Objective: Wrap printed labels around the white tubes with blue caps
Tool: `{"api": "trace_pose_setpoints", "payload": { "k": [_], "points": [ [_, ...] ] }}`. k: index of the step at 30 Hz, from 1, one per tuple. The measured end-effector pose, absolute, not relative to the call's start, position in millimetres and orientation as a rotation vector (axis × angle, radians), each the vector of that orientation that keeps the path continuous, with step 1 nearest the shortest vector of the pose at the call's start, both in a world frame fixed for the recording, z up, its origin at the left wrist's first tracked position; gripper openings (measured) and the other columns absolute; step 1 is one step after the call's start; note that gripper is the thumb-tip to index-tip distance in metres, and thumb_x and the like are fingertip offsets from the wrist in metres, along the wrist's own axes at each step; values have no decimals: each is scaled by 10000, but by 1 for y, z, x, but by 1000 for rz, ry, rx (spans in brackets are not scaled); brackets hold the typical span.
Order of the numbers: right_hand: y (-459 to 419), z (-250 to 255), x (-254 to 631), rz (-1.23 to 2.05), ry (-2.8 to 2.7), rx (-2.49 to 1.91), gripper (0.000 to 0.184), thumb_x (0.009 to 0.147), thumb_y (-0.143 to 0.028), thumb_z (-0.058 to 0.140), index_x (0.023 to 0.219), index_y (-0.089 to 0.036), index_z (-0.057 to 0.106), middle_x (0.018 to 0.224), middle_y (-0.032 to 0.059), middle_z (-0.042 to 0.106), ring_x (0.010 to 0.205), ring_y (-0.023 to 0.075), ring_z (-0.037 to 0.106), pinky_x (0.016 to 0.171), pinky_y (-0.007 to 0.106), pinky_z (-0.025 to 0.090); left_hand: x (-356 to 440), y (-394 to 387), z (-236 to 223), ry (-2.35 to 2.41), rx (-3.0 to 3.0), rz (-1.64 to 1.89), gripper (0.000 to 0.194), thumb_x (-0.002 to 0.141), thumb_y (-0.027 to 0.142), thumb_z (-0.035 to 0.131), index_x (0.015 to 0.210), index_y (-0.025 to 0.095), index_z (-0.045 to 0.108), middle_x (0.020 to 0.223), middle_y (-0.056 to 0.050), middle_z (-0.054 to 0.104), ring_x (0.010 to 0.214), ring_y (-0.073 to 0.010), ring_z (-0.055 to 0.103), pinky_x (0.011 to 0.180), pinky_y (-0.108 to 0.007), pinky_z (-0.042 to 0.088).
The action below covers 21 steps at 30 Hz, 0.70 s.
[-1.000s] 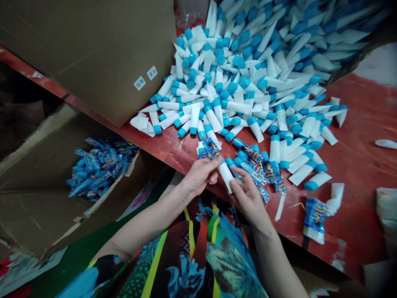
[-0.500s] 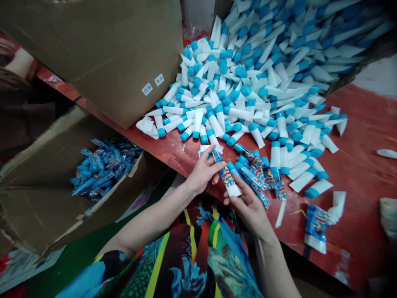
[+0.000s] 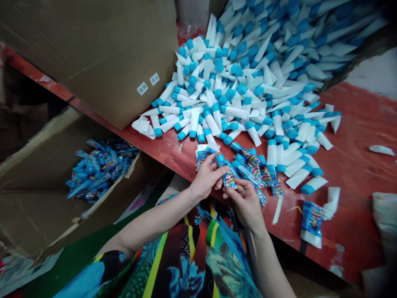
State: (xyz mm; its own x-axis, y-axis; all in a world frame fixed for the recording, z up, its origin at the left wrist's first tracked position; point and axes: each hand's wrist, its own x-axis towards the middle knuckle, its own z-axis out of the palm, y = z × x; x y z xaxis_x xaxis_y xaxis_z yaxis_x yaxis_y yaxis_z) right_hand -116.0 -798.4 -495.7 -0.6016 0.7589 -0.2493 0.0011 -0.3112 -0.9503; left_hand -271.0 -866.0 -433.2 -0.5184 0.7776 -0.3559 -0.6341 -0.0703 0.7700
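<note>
Cardboard carton of wrapped blue tubes, left of red table. Left hand: fingers curled round blue-capped tube in printed wrapper, over table edge. Right hand: narrow grip, same tube's lower end. Loose wrapped tubes just right, on table. White blue-capped tube pile beyond

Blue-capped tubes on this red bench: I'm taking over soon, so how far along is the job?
Looks done: tubes in printed wrappers lie piled in the cardboard box, with more wrapped tubes on the red bench. In hand: the left hand and right hand hold one wrapped tube. Left: a far larger heap of bare white tubes.
</note>
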Motion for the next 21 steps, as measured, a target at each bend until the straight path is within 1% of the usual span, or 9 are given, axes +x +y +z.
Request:
{"api": "trace_pose_setpoints", "payload": {
  "k": [4, 8, 10, 11, 13, 15, 17, 18, 21],
  "points": [
    [-794, -495, -112, 1975, -1395, -993, 616, 724, -585, 1087, 1093, -279, 701, 839, -7, 844, 677, 251, 812, 682, 430, 727, -266, -860, -437, 1182, 210, 1737, 711, 839, 240, 953, 1429, 218, 555, 893, 48, 742, 382, -49, 482, 401, -232, 308],
    [-785, -499, -104, 1925, -1409, -1067, 630, 704, -599, 1103, 1068, -268, 710, 810, 0, 842, 652, 246, 812, 635, 390, 708, -261, -857, -439, 1265, 261, 1635, 918, 858, 295, 949, 1647, 222, 487, 826, 52, 733, 395, -98, 511, 425, -266, 334],
    [-780, -501, -99, 1826, -1419, -1115, 659, 677, -640, 1105, 1056, -264, 719, 805, 5, 842, 641, 249, 812, 616, 384, 703, -264, -859, -437, 1372, 342, 1540, 899, 907, 358, 917, 1691, 227, 498, 778, 52, 724, 410, -130, 528, 448, -287, 349],
    [-778, -502, -96, 1774, -1441, -1132, 681, 662, -672, 1101, 1053, -261, 724, 805, 10, 843, 637, 256, 812, 607, 389, 703, -268, -860, -435, 1466, 394, 1511, 809, 928, 378, 901, 1649, 229, 566, 760, 45, 720, 440, -144, 551, 479, -293, 372],
    [-773, -500, -89, 1660, -1549, -1163, 705, 685, -744, 1062, 1081, -256, 743, 794, 22, 844, 605, 262, 790, 551, 385, 671, -281, -865, -431, 1755, 507, 1495, 512, 944, 360, 890, 1418, 234, 743, 751, 18, 718, 582, -182, 643, 596, -301, 442],
    [-766, -492, -81, 1496, -1732, -1177, 675, 767, -792, 991, 1102, -250, 770, 703, 11, 803, 534, 244, 718, 476, 355, 586, -299, -870, -428, 2109, 595, 1454, 287, 914, 288, 920, 1167, 247, 793, 819, -24, 746, 831, -246, 742, 746, -311, 482],
    [-756, -476, -75, 1348, -1928, -1138, 592, 859, -797, 915, 1054, -251, 792, 581, -19, 712, 468, 217, 623, 440, 330, 495, -315, -874, -426, 2376, 644, 1302, 277, 871, 251, 961, 1059, 262, 758, 980, -64, 799, 1045, -310, 767, 816, -323, 467],
    [-750, -465, -74, 1298, -2014, -1106, 552, 898, -788, 883, 1017, -256, 799, 538, -32, 664, 450, 208, 586, 440, 326, 467, -321, -875, -426, 2452, 654, 1207, 299, 856, 255, 978, 1030, 267, 736, 1054, -79, 814, 1100, -334, 765, 819, -327, 449],
    [-719, -429, -88, 1096, -2148, -1042, 485, 1000, -752, 782, 998, -268, 815, 533, -35, 627, 441, 208, 551, 464, 331, 441, -329, -874, -427, 2514, 644, 1077, 343, 848, 293, 995, 927, 266, 662, 1095, -92, 817, 1103, -364, 759, 796, -332, 385]
  ]
}}
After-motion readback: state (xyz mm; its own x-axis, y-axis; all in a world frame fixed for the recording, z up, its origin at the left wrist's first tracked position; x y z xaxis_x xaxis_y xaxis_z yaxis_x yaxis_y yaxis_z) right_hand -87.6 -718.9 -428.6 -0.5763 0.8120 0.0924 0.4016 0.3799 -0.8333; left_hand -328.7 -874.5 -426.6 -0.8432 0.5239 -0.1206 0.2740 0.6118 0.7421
